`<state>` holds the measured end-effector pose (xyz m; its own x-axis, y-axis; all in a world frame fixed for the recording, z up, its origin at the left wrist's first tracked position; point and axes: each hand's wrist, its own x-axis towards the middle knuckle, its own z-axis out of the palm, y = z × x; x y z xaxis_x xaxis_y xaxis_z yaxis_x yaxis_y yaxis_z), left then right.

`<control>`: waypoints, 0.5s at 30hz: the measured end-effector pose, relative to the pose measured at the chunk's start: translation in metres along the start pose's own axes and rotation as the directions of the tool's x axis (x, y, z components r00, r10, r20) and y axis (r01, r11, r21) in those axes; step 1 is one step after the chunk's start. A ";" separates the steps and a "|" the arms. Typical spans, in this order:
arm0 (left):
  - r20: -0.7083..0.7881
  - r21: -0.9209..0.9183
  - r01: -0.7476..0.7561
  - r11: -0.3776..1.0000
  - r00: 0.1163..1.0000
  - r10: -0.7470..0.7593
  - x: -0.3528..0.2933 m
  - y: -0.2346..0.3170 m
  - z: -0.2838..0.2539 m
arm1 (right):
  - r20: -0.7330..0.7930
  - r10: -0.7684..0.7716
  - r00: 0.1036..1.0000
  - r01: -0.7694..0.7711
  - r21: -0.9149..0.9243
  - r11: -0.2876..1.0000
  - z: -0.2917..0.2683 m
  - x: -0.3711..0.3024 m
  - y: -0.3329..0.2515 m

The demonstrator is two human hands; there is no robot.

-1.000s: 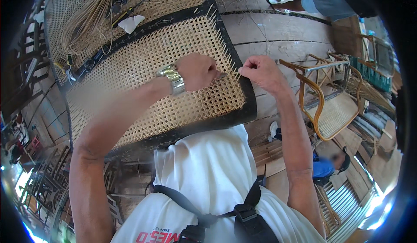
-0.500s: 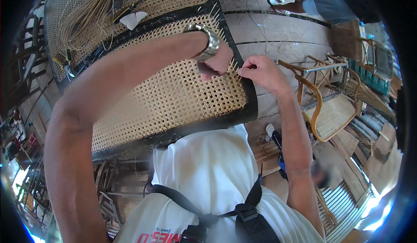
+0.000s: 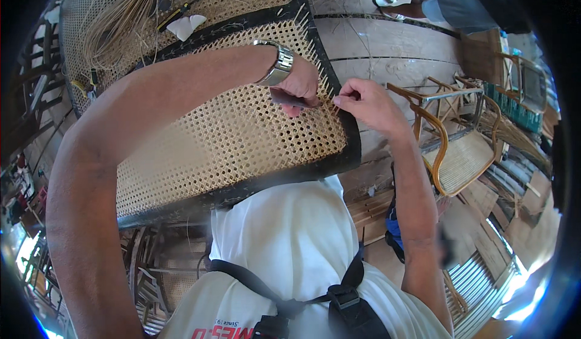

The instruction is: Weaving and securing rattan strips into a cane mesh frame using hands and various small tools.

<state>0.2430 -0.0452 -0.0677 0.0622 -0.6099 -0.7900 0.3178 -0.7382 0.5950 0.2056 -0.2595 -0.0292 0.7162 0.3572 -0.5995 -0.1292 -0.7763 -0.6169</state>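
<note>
While the left hand [image 3: 299, 85] curls over the woven cane panel [image 3: 230, 133] at centre frame, its grip unclear, and the right hand [image 3: 372, 106] pinches beside the protruding strand ends [image 3: 315, 60], possibly holding one, tension should stay light and even to avoid splitting

ROOM | 1 o'clock: grey plank floor [image 3: 393, 42] | 3 o'clock: curved wooden chair [image 3: 463, 159], pale seat | 4 o'clock: corrugated sheet [image 3: 481, 286] beside bright light [image 3: 524, 281] | 8 o'clock: glare [image 3: 25, 248] | 10 o'clock: dark furniture frames [image 3: 46, 51]
</note>
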 end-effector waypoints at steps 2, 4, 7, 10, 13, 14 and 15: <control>-0.022 -0.045 -0.007 0.999 1.000 0.006 -0.002 -0.008 0.003 | 0.009 0.032 0.999 -0.032 0.006 0.999 0.002 0.002 -0.003; -0.053 -0.123 0.008 0.992 0.998 -0.015 -0.006 -0.009 0.007 | 0.008 -0.062 0.998 0.062 -0.153 0.986 0.011 0.005 -0.010; -0.061 0.104 0.093 0.990 0.994 -0.087 -0.008 0.001 0.005 | 0.055 -0.001 0.999 0.015 -0.254 0.967 0.012 0.006 -0.026; -0.195 0.181 0.086 0.980 0.980 -0.050 -0.006 0.008 0.015 | -0.026 -0.050 0.998 0.044 -0.209 0.977 0.007 -0.006 -0.027; -0.276 0.299 0.059 0.953 0.961 0.027 -0.006 0.001 0.019 | -0.002 0.023 1.000 -0.023 0.041 0.999 0.002 -0.019 -0.031; -0.347 0.492 0.047 0.870 0.926 0.146 -0.008 -0.008 0.016 | -0.005 0.028 1.000 -0.028 0.036 0.999 -0.001 -0.027 -0.023; -0.394 0.661 0.064 0.748 0.878 0.272 -0.012 -0.021 0.010 | -0.033 -0.002 0.999 0.005 0.086 0.996 -0.007 -0.037 -0.010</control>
<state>0.2263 -0.0256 -0.0696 0.5134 -0.6229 -0.5903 -0.3832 -0.7819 0.4918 0.1853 -0.2687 0.0031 0.7387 0.3412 -0.5813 -0.1843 -0.7273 -0.6611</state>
